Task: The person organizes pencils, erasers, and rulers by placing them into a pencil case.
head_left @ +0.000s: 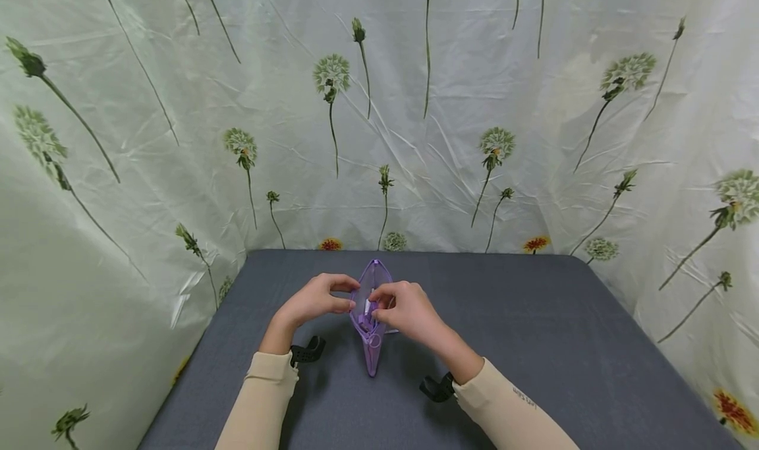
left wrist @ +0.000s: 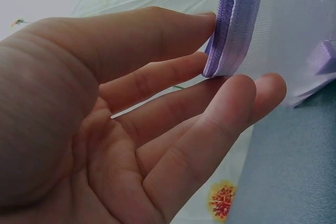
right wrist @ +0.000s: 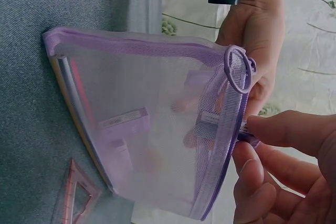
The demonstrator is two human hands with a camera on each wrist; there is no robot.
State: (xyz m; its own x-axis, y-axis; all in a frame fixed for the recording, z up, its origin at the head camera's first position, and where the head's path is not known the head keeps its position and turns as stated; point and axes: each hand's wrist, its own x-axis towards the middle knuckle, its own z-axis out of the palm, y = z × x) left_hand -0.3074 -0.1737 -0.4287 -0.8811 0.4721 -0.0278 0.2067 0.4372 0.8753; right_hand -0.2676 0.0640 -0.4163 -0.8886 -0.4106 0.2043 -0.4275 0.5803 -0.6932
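Note:
A purple mesh zip pouch (head_left: 371, 358) stands upright on the table, its zipped mouth spread apart. My left hand (head_left: 314, 298) pinches one side of the mouth; in the left wrist view the thumb and fingers meet at the purple zip edge (left wrist: 231, 24). At the opening, my right hand (right wrist: 289, 166) pinches a small purple block with a printed label (right wrist: 248, 136), partly hidden behind the mesh. Through the mesh show a purple box with a barcode (right wrist: 125, 121) and long thin pieces (right wrist: 79, 98) lying along the bottom.
A pinkish clear set square (right wrist: 68, 187) lies on the dark grey table (head_left: 534, 344) beside the pouch. A round zip pull (right wrist: 239, 69) hangs at the pouch's corner. Behind the table rises a white flowered curtain (head_left: 284, 94).

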